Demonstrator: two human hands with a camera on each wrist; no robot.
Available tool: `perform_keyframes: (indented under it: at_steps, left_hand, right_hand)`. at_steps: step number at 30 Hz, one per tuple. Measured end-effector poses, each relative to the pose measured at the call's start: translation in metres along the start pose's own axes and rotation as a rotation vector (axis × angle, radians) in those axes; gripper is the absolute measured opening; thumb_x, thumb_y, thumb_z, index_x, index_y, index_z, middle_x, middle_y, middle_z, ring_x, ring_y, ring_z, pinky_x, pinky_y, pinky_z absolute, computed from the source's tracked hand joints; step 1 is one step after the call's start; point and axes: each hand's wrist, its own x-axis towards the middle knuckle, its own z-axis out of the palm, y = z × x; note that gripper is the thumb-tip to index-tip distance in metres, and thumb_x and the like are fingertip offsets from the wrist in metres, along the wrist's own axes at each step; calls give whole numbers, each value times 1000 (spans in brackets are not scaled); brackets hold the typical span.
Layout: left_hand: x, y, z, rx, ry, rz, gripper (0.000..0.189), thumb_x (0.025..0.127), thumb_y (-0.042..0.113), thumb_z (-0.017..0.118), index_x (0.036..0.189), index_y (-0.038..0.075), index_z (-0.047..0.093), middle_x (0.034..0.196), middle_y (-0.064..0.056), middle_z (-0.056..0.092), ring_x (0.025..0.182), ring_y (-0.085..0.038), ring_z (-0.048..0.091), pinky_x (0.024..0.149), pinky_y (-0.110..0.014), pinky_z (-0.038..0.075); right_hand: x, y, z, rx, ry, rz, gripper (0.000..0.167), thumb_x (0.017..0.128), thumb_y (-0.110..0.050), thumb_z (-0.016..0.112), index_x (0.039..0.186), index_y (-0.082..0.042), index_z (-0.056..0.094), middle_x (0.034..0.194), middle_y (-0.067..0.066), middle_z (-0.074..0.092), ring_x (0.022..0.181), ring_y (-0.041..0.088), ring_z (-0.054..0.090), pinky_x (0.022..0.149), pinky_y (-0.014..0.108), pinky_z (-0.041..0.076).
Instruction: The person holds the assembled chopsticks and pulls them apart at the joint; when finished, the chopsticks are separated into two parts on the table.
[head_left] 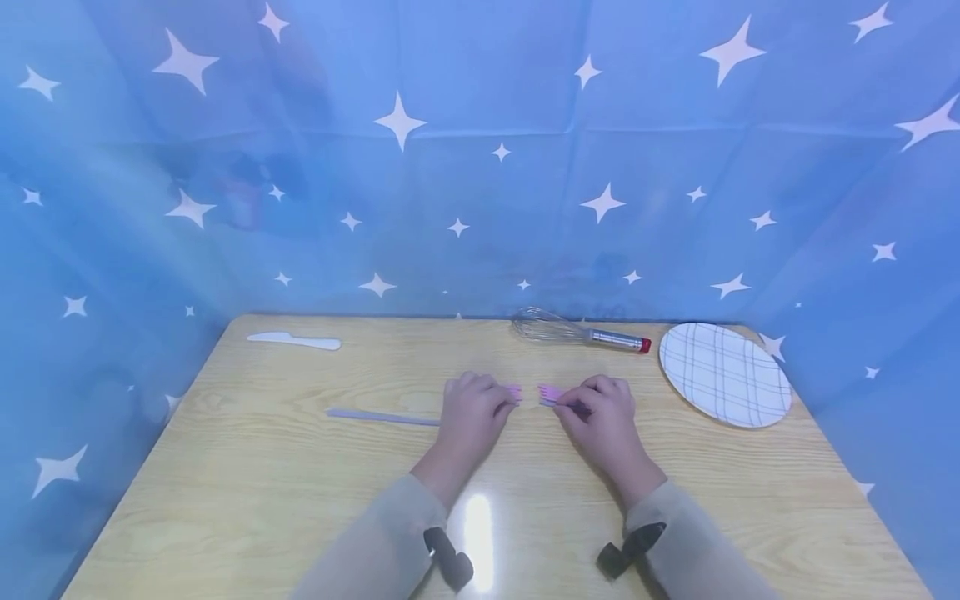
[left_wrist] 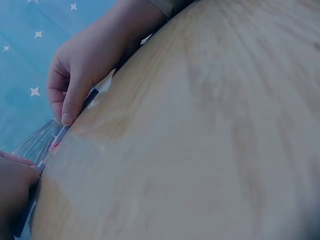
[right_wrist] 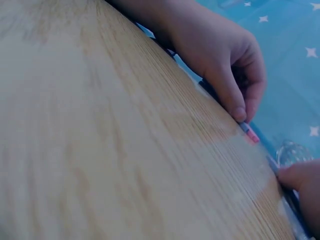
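My left hand [head_left: 472,408] pinches a small pink fork, its tines [head_left: 513,393] showing past the thumb and pointing right. Facing it, my right hand [head_left: 602,415] pinches another pink-and-purple fork [head_left: 551,395] whose tines point left, a short gap from the first. Both forks are held low, close over the table; their handles are mostly hidden by the hands. In the left wrist view the right hand [left_wrist: 85,75] has thumb and fingertip on its fork. The right wrist view shows the left hand [right_wrist: 220,65] doing likewise. A flat lavender strip [head_left: 382,417] runs left from beside the left hand.
A white table knife [head_left: 295,340] lies at the back left of the wooden table [head_left: 247,500]. Behind the right hand is a wire whisk [head_left: 577,330] with a red-ended handle. A white checked plate [head_left: 723,375] sits at the right edge. A blue starred curtain [head_left: 480,183] surrounds the table.
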Motion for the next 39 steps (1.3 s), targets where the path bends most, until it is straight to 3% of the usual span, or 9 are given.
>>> perform_keyframes:
  at_steps: [5,10,17,21,28,32,39]
  left_hand:
    - [-1,-1,-2,-12,2,-7,3,96,23,80,99,23,82,91,10,71,89,-13,56,83,-35,42]
    - [-4,-3,-3,-53,52,-4,5,97,17,78,96,21,80,91,10,72,88,-13,57,83,-35,42]
    - [-9,0,-11,-172,72,-108,9,91,10,78,94,18,79,91,8,76,85,-12,61,89,-39,44]
    - [-15,0,-18,-199,58,-161,10,87,8,79,92,17,78,89,7,76,85,-12,63,89,-39,45]
    - [-24,-9,-30,-199,54,-219,15,81,6,82,88,18,75,83,10,69,81,-12,58,88,-37,43]
    - [-28,-16,-39,-189,77,-195,15,81,6,82,87,17,75,81,9,68,80,-13,57,85,-37,43]
    - [-41,-35,-56,-203,114,-99,16,80,0,79,89,14,76,86,6,73,83,-15,63,87,-40,51]
  right_hand:
    - [2,-4,1,17,-20,61,20,81,-16,92,96,-13,78,95,0,64,101,29,49,91,47,32]
    - [2,-11,4,52,-38,72,27,80,-16,91,103,-10,77,100,3,66,105,29,49,92,48,33]
    - [7,-33,17,157,-144,41,58,80,-21,87,131,-5,65,114,8,64,117,30,45,101,50,32]
    - [8,-48,31,171,-185,-17,52,83,-25,86,128,-8,66,113,9,63,116,29,46,100,50,34]
    - [13,-68,51,161,-202,-119,37,88,-29,82,120,-16,71,113,-3,66,114,27,49,103,49,35]
    - [16,-75,58,161,-209,-128,36,88,-28,81,120,-16,71,111,-6,66,113,25,48,102,48,34]
    - [17,-83,65,158,-211,-100,30,89,-24,80,116,-15,73,110,-6,65,112,22,48,101,47,33]
